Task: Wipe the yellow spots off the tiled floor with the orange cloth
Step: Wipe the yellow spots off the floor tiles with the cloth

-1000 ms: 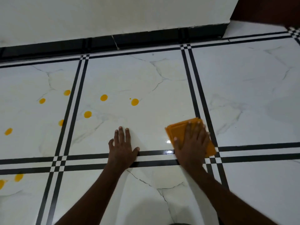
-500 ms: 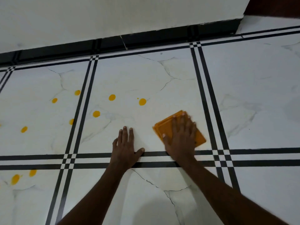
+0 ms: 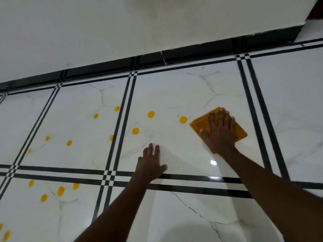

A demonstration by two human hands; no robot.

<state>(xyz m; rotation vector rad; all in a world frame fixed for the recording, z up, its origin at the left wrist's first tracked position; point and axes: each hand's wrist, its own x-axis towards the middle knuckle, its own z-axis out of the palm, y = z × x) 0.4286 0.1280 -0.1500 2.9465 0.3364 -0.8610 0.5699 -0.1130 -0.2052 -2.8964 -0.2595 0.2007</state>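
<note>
On the tiled floor (image 3: 174, 95), both hands flat — right hand (image 3: 218, 133) pressing orange cloth (image 3: 202, 123), left hand (image 3: 150, 165) bare.

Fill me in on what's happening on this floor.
A person is wiping yellow spots off a tiled floor. The right hand presses a folded orange cloth flat, just right of the nearest spot, not yet touching it. The left hand rests flat on the tile as a brace. Many spots lie to the left, unwiped.
</note>
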